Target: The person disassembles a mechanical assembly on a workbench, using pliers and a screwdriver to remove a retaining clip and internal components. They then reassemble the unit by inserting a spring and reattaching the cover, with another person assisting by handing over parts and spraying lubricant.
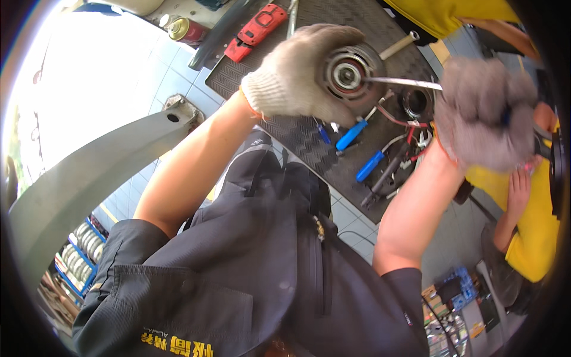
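My left hand (297, 74), in a light knit work glove, is closed round the rim of a round metal pulley (364, 94). Concentric rings and a hub in the middle face up on it. My right hand (488, 113), gloved the same way, makes a fist around a screwdriver (410, 82) with a long bright shaft. Its handle is mostly hidden in the glove. The shaft points left, and its tip reaches the pulley's face near the hub; whether it touches I cannot tell. Below the pulley, blue-handled screwdrivers (352, 135) lie on a dark ribbed mat (303, 140).
A red tool (256, 33) lies at the mat's far left, near a spray can (185, 31). A dark ring (415, 103) and pliers (410, 135) are on the mat. A grey lift arm (89, 172) crosses the left. People in yellow (532, 238) stand close on the right.
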The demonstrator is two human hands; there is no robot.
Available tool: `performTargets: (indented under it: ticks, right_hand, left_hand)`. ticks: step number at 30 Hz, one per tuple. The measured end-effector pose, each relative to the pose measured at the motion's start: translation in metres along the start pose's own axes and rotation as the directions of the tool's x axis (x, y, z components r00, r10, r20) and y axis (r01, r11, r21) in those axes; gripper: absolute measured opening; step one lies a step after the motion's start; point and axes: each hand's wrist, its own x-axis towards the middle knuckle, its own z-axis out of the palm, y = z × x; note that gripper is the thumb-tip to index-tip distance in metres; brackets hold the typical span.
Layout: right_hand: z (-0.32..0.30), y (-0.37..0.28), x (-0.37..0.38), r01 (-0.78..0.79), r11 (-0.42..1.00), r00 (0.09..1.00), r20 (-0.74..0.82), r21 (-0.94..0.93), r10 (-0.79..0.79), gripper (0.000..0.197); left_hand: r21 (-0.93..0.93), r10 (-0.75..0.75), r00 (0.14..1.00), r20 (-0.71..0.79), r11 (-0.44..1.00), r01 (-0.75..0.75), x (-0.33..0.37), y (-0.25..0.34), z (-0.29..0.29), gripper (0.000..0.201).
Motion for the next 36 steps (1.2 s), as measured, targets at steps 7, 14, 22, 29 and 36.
performTargets:
  ticks: [7, 14, 22, 29, 36]
  right_hand:
    - [0.038, -0.051, -0.039, 0.168, 0.985, 0.925, -0.35, 0.027, -0.148, 0.032]
    - [0.042, -0.045, -0.19, -0.518, 0.847, 0.059, -0.992, -0.124, -0.109, 0.011]
    - [-0.006, -0.013, -0.23, -0.712, 0.7, -0.122, -0.972, -0.054, -0.2, 0.037]
    - [0.0, -0.018, -0.24, -0.878, -0.454, -0.127, -0.988, 0.152, -0.085, 0.062]
    - [-0.002, 0.019, -0.261, -0.889, -0.379, -0.157, -0.949, 0.257, -0.275, 0.062]
  left_hand:
    - [0.037, 0.025, 1.0, 0.0, 0.999, -0.025, 0.003, 0.009, -0.001, 0.118]
    - [0.0, -0.064, 0.997, 0.044, 0.998, 0.064, -0.001, 0.011, -0.006, 0.117]
    - [-0.076, -0.115, 0.991, 0.063, 0.99, 0.12, -0.001, 0.015, -0.007, 0.114]
    - [-0.03, -0.07, 0.997, 0.032, 0.997, 0.071, -0.001, 0.007, -0.002, 0.112]
    - [0.154, 0.122, 0.979, -0.161, 0.983, -0.097, -0.009, 0.025, -0.01, 0.11]
